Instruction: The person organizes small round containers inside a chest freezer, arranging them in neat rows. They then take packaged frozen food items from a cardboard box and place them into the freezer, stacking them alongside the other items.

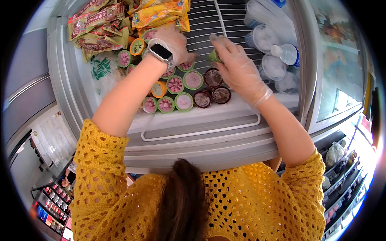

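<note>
My left hand [172, 42], in a clear plastic glove and with a smartwatch [162, 53] at the wrist, reaches over upright ice cream cones. Its fingertips are partly hidden, so whether it grips anything does not show. Right of it, my gloved right hand [236, 67] holds a green-wrapped cone [214, 56] tilted above the wire rack [205, 27]. Nearer me stand several green-rimmed cones with pink tops [175, 84], an orange-rimmed cone [159, 89] and dark-rimmed cones with frosted brown tops [221, 95].
Red-and-gold ice pop packets [99, 19] and yellow packets [159, 14] lie at the back left. Cups of ice [266, 38] and a water bottle [285, 54] line the right side. A white wire handle [202, 130] runs along the inside of the freezer's front edge [202, 150].
</note>
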Demonstrator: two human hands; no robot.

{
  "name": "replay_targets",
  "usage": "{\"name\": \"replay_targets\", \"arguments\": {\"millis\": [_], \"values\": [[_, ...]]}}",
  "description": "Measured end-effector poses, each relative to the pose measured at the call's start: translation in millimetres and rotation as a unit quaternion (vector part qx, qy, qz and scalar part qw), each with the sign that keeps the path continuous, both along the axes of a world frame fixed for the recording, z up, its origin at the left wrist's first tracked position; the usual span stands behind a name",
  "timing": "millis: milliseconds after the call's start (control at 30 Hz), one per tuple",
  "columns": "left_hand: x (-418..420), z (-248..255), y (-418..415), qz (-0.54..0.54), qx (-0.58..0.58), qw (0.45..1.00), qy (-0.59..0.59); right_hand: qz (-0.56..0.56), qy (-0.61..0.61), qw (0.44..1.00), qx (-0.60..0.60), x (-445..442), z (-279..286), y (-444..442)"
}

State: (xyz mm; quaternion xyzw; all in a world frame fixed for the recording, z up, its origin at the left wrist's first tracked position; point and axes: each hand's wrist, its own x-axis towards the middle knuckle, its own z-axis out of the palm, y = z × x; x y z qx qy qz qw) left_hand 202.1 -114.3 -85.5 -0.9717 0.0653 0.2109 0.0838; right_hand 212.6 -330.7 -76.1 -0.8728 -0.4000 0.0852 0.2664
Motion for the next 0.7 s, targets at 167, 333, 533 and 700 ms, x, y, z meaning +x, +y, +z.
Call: {"name": "replay_targets", "arguments": {"millis": [167,333,533,700], "values": [[-10.8,-1.5,35.8,-0.014,-0.142,0.990,-0.008,0.001,0.008,0.999,0.036,2.2,-3.8,-5.6],[-15.5,4.2,47.7,0.012,-0.158,0.987,0.018,0.023,0.039,0.996,0.072,3.0,0.1,3.6],[-19.6,-6.3,52.3,-0.006,-0.176,0.984,0.021,0.117,0.066,0.990,-0.046,-9.7,-6.4,32.3],[-19.1,3.1,56.3,-0.014,-0.145,0.988,0.058,0.112,0.056,0.988,-0.091,-23.9,-19.2,52.1]]}}
